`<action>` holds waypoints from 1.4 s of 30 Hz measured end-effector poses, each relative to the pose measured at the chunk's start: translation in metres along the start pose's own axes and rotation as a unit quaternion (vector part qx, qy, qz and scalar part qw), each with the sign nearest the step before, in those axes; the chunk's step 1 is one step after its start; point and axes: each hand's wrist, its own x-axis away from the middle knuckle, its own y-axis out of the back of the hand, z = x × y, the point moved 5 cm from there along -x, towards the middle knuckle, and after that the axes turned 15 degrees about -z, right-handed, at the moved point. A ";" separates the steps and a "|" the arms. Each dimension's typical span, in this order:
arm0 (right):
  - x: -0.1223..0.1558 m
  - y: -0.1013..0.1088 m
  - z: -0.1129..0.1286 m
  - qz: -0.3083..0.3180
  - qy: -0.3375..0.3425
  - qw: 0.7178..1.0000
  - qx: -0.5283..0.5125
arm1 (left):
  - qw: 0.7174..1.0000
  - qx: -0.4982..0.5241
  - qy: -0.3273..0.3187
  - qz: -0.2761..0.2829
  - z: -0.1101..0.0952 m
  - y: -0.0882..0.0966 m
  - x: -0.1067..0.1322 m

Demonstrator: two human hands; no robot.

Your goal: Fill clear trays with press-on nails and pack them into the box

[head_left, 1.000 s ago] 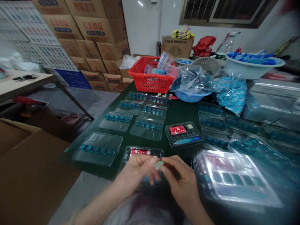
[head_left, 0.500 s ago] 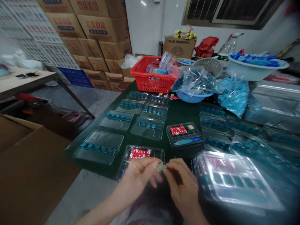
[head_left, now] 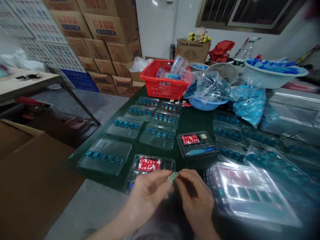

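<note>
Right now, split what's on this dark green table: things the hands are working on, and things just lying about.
In hand: left hand and right hand, both pinching a small pale green piece; clear plastic tray with a red packet just beyond them.
Lying about: red plastic basket, blue plastic bowl, white basin of blue sticks, stacked brown cardboard boxes.

Little free room around my hands: trays lie on almost every side.
My left hand (head_left: 147,196) and right hand (head_left: 197,200) pinch one small piece (head_left: 172,176) at the near table edge, above an open tray (head_left: 150,165). Just to the right, a stack of trays (head_left: 250,193) blocks the way. To the left, a flat tray (head_left: 105,156) lies low. Ahead I see a bare strip of table (head_left: 193,118) between the tray rows. The red basket (head_left: 162,83) and the blue bowl (head_left: 203,104) close its far end.
</note>
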 end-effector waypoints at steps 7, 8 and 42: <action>-0.001 -0.002 0.001 0.022 -0.018 0.999 -0.023 | 1.000 -0.020 -0.007 -0.019 0.004 0.001 0.005; -0.001 -0.003 0.000 0.028 -0.023 0.999 -0.024 | 0.999 -0.022 -0.010 -0.022 0.004 0.002 0.005; 0.003 -0.002 0.002 -0.014 -0.079 0.997 -0.001 | 0.986 -0.072 -0.107 -0.106 0.004 -0.008 -0.002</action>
